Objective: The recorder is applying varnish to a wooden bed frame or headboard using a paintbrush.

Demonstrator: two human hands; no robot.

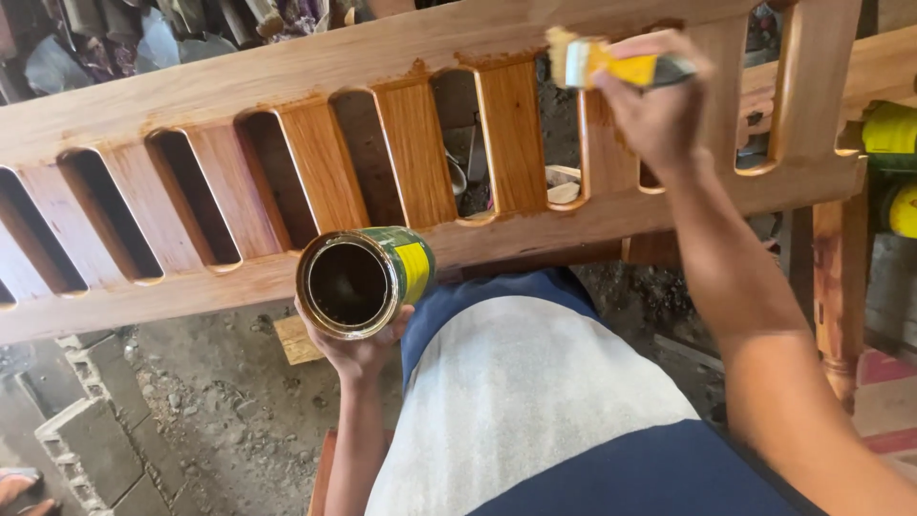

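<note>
Here the right hand [659, 105] grips a yellow-handled brush [597, 63] against the slatted wooden frame [420, 153], near its top rail; the left hand [355, 349] clasps an open varnish can [361, 280] below the frame. Long strokes along the grain, wiping drips at slat ends, would serve best.

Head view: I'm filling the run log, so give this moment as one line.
left hand: holds open can | right hand: holds paintbrush at slatted wooden frame | middle slats glossy

Left hand [355, 346] low, fingers curled in a grip, right hand [651, 107] raised, arm outstretched, fingers clenched
</note>
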